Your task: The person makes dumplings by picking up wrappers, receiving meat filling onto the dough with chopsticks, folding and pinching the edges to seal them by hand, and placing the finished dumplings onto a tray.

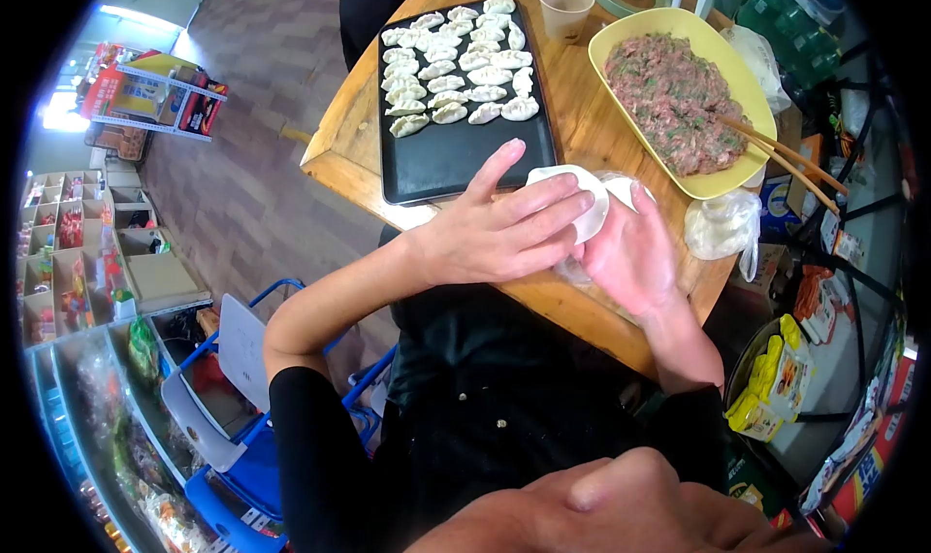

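A round white dumpling wrapper lies between my two hands above the table's near edge. My left hand reaches over it from the left, back up, its fingers stretched across the wrapper and the thumb spread apart. Palm up, my right hand supports the wrapper's right side; some of its fingers are hidden. Just behind, more pale wrappers show in part with clear plastic. A black tray holds several rows of folded dumplings. At the right, a yellow bowl contains minced meat filling and chopsticks.
The wooden table carries a paper cup behind the tray and a clear plastic bag at its right edge. Blue-framed chairs stand at my left near shelves. Another person's dark-clothed leg is beyond the table.
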`<move>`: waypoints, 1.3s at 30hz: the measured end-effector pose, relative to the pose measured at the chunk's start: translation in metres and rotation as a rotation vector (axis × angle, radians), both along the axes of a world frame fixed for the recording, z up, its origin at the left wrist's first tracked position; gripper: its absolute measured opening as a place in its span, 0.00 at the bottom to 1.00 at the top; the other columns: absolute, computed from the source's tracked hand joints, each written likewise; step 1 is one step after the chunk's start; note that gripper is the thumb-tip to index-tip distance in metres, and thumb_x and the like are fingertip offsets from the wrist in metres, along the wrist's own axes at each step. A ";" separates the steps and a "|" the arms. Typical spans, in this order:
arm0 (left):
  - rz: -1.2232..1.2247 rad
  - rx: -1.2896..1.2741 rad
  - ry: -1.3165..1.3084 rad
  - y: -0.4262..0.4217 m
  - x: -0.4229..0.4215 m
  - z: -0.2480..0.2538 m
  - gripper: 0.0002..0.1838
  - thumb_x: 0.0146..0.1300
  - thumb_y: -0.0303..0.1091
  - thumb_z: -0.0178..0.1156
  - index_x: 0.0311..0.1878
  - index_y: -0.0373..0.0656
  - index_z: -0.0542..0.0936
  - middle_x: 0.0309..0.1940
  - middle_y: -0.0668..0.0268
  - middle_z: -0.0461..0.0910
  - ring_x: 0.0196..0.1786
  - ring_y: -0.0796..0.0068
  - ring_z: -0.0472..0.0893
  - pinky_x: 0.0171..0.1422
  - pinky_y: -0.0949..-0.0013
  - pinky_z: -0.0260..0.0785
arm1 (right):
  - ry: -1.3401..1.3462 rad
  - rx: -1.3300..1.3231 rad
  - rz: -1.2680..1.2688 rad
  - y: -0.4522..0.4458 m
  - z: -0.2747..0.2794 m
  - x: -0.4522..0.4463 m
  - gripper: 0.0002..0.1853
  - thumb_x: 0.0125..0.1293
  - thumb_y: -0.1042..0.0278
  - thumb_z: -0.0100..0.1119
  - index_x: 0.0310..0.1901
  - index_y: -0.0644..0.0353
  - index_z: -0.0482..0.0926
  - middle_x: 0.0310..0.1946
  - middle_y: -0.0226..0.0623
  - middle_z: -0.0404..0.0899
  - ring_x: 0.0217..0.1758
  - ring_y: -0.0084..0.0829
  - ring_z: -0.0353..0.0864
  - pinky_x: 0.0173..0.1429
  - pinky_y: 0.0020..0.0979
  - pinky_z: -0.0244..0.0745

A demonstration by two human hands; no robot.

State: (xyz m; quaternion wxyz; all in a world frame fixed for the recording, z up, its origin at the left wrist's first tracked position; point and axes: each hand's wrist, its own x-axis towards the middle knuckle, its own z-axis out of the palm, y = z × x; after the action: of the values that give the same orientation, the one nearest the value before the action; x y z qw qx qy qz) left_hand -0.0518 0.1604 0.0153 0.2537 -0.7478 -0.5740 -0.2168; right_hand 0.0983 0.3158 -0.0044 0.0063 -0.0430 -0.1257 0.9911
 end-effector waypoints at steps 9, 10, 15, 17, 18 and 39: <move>0.097 -0.054 -0.675 0.007 0.001 0.012 0.10 0.51 0.32 0.71 0.36 0.46 0.80 0.48 0.65 0.79 0.56 0.60 0.76 0.68 0.49 0.58 | -0.036 0.415 0.024 -0.014 0.008 0.004 0.28 0.75 0.66 0.48 0.72 0.63 0.56 0.67 0.41 0.66 0.71 0.35 0.66 0.76 0.41 0.59; 0.094 -0.091 -0.946 0.009 0.003 0.007 0.09 0.53 0.30 0.69 0.37 0.44 0.80 0.47 0.63 0.80 0.55 0.60 0.77 0.66 0.53 0.61 | -0.055 0.460 -0.022 -0.017 0.008 0.004 0.28 0.73 0.71 0.52 0.71 0.65 0.58 0.64 0.41 0.69 0.68 0.35 0.70 0.75 0.40 0.62; 0.093 -0.227 -1.579 0.011 0.013 -0.001 0.06 0.61 0.28 0.65 0.39 0.38 0.80 0.40 0.61 0.81 0.48 0.68 0.79 0.56 0.67 0.69 | -0.107 0.754 -0.123 -0.019 0.008 0.004 0.25 0.74 0.65 0.54 0.67 0.68 0.65 0.58 0.38 0.75 0.60 0.30 0.77 0.66 0.33 0.74; 0.083 -0.214 -1.565 0.010 0.015 -0.007 0.06 0.62 0.29 0.64 0.39 0.37 0.79 0.40 0.62 0.81 0.47 0.71 0.79 0.55 0.69 0.69 | -0.112 0.818 -0.127 -0.019 0.006 0.006 0.23 0.75 0.65 0.53 0.65 0.69 0.67 0.57 0.39 0.75 0.59 0.29 0.77 0.64 0.33 0.75; 0.097 -0.173 -1.535 0.010 0.016 -0.008 0.06 0.62 0.28 0.64 0.38 0.37 0.79 0.39 0.62 0.81 0.46 0.71 0.79 0.54 0.69 0.69 | -0.112 0.817 -0.127 -0.018 0.005 0.005 0.23 0.75 0.65 0.53 0.65 0.69 0.67 0.57 0.39 0.75 0.59 0.29 0.77 0.64 0.33 0.75; 0.135 0.040 -1.534 0.000 0.041 -0.023 0.06 0.59 0.22 0.65 0.39 0.37 0.79 0.37 0.65 0.80 0.41 0.75 0.79 0.48 0.73 0.70 | -0.143 1.241 -0.177 -0.020 0.001 0.010 0.15 0.75 0.68 0.52 0.56 0.69 0.77 0.39 0.35 0.84 0.43 0.21 0.82 0.49 0.24 0.75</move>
State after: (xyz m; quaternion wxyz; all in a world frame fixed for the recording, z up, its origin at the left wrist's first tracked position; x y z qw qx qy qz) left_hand -0.0109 0.1608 -0.0078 -0.1891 -0.3470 -0.6296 -0.6689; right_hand 0.1083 0.2956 -0.0037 0.1035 -0.1075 -0.6733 0.7242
